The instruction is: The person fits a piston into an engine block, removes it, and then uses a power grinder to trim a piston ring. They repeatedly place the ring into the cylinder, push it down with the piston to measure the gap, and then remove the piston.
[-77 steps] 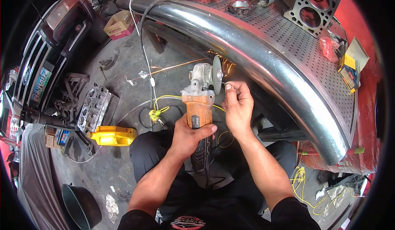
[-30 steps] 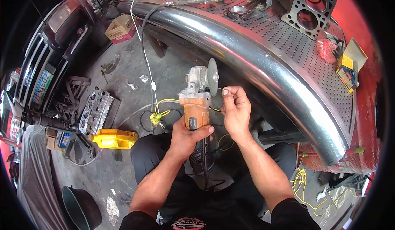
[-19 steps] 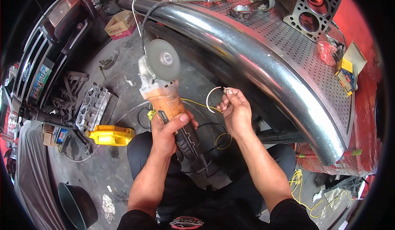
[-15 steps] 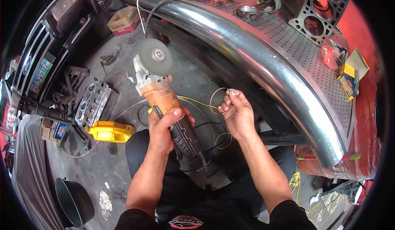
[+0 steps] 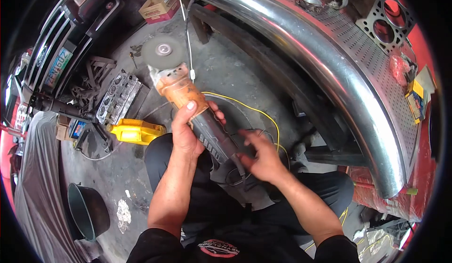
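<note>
Workshop floor below; left hand [image 5: 184, 133] grips the grinder [image 5: 188, 100], now swung leftward, disc [image 5: 163, 52] off the ring; right hand [image 5: 262, 157] has dropped to its cord end, grip blurred, ring unseen.

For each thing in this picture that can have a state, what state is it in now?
Angle grinder: held up, disc facing the camera, blurred.
Left hand: closed around the grinder body.
Right hand: at the grinder's rear end by the cord, blurred; I cannot tell whether it holds anything.
Yellow wire: lying loose on the floor.
Black bucket: standing upright, open.
Cardboard box: on the floor, closed.
</note>
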Tool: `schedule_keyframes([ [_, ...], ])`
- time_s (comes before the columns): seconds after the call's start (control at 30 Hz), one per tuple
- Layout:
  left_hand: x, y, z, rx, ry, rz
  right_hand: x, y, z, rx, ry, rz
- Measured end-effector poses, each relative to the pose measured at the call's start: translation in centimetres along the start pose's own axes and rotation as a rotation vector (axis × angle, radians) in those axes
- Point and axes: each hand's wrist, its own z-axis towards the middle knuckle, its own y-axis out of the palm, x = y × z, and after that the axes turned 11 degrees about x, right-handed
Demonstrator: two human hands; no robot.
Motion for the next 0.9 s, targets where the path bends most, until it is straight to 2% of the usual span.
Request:
schedule_keyframes([
  [0.1, -0.2, -0.5, 0.3, 0.021, -0.012, -0.021, -1.4, 0.9, -1.8, -0.029, 0.089, 0.097],
  [0.2, -0.6, -0.7, 0.3, 0.062, -0.031, -0.004, 0.0, 1.9, -2.3, 0.006, 0.013, 0.086],
  [0.33, -1.8, -0.8, 0.6, 0.083, -0.041, 0.02, -1.2, 1.7, -2.0, 0.021, 0.089, 0.045],
  [0.43, -2.2, -0.8, 0.9, 0.072, -0.064, 0.008, 0.2, 2.8, -2.1, 0.081, 0.033, 0.12],
  [0.53, -2.3, -0.6, 1.2, 0.083, -0.071, -0.004, -0.2, 1.6, -1.6, 0.074, -0.01, 0.068],
  [0.63, -2.4, -0.6, 1.4, 0.077, -0.085, -0.011, -0.1, 0.9, -1.0, 0.076, -0.14, -0.118],
  [0.73, -2.5, -0.8, 1.4, 0.072, -0.113, -0.032, 1.4, 1.0, -0.2, -0.07, -0.083, 0.1],
  [0.9, -2.6, -0.6, 1.0, 0.057, -0.166, -0.099, 1.7, 0.9, 0.4, -0.102, -0.002, 0.183],
])
